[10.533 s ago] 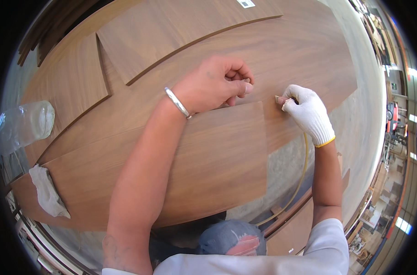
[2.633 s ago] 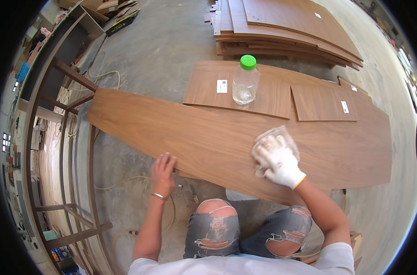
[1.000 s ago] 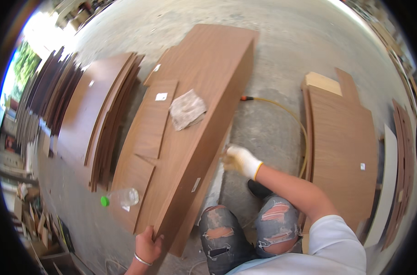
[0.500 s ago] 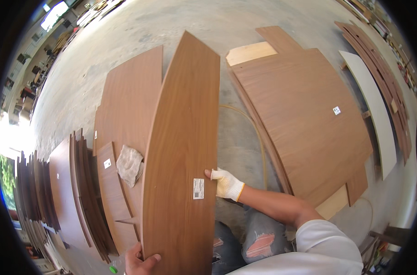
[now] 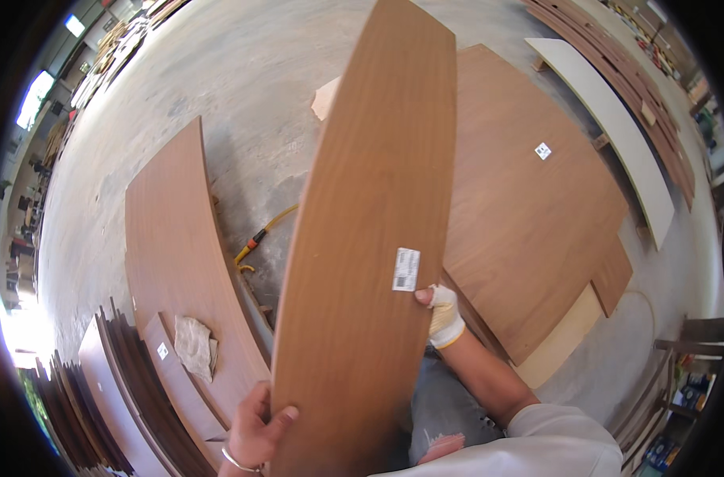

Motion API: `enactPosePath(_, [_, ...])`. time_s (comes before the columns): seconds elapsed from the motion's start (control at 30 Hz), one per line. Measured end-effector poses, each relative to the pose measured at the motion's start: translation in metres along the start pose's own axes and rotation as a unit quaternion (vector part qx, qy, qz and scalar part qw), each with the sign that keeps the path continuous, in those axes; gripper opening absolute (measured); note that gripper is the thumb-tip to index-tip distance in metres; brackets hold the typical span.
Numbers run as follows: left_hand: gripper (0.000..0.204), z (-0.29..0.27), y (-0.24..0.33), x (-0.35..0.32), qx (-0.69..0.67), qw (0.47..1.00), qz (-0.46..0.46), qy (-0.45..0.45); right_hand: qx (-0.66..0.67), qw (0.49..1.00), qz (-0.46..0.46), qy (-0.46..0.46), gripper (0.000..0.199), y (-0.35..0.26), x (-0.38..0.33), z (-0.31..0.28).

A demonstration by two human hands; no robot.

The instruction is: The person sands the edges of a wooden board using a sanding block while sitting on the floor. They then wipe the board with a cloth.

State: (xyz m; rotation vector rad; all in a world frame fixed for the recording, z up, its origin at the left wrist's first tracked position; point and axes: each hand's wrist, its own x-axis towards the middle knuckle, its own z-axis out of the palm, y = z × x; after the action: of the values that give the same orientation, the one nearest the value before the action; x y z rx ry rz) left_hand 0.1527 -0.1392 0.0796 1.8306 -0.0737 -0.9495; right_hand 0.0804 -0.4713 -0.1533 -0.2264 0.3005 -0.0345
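Observation:
A long brown wood-grain panel (image 5: 370, 183) is held up in front of me, tilted, its far end near the top of the head view. My bare left hand (image 5: 258, 425), with a bangle on the wrist, grips its left edge low down, thumb on the face. My right hand (image 5: 443, 314), in a white and yellow fingerless work glove, clasps the right edge with its thumb showing; the other fingers are hidden behind the panel. A white printed label (image 5: 406, 269) sits on the panel just above my right thumb.
On the left lie a brown panel stack (image 5: 179, 230), a crumpled rag (image 5: 195, 348) and upright dark boards (image 5: 131, 381). A yellow hose (image 5: 258, 235) crosses the floor. Wide brown panels (image 5: 529, 199) lie on the right, with a white panel (image 5: 616, 127) beyond.
The panel has moved right and farther up in view, now covering part of the right-hand stack. Both hands keep their grip. The view has shifted, bringing the hose's orange fitting into sight.

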Motion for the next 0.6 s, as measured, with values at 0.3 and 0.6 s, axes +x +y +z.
enactPosePath(0.3, [0.033,-0.021,-0.083,-0.036,0.202,0.968,-0.035,0.145,-0.12,0.951,-0.216,0.187,0.045,-0.1,-0.019,-0.05])
enactPosePath(0.6, [0.023,-0.032,-0.062,0.048,0.387,0.871,0.056,0.298,-0.155,0.897,-0.329,0.252,0.034,-0.175,-0.052,-0.073])
